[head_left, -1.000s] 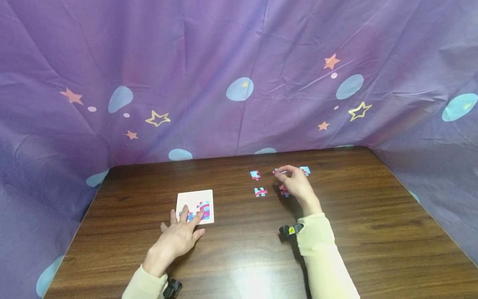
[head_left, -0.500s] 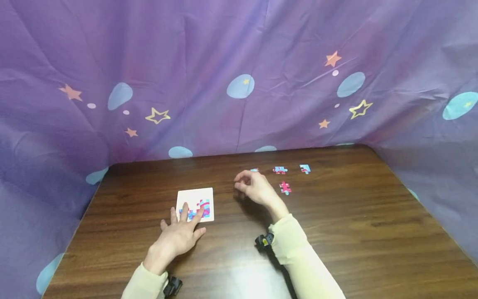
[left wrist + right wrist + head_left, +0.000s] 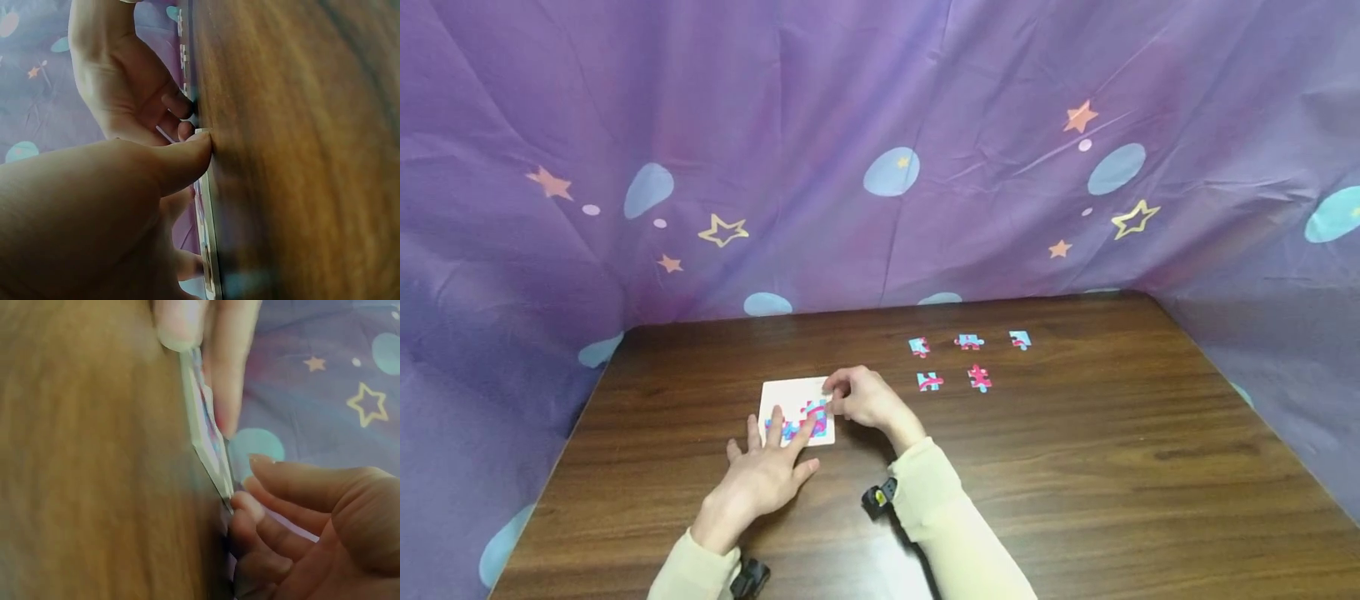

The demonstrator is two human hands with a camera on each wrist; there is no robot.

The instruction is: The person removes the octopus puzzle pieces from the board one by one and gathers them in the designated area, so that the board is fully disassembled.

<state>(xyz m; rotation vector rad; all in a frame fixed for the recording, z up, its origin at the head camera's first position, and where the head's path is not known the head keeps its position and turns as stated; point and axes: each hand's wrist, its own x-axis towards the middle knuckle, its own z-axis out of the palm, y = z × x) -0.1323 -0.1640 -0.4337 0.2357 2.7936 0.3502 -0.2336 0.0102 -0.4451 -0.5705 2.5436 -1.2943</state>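
Observation:
A white square puzzle tray [image 3: 780,390] lies on the table at centre left, with blue and pink jigsaw pieces [image 3: 816,409] along its lower right part. My left hand [image 3: 762,482] rests on it with spread fingers. In the left wrist view its thumb [image 3: 187,156] lies at the tray's edge. My right hand [image 3: 868,398] is at the tray's right side, fingers bent, with fingertips [image 3: 245,506] close against a corner in the right wrist view. I cannot tell whether a piece is between them. Several loose jigsaw pieces [image 3: 969,342] lie farther right.
The loose pieces sit in two rows, including a pink one [image 3: 979,378] in the nearer row. A purple curtain [image 3: 812,125] with stars and ovals rises behind the brown wooden table [image 3: 1090,467].
My right hand has moved left, from over the loose pieces to the tray's right edge, fingers staying bent. The loose pieces keep their arrangement. My left hand has stayed on the tray.

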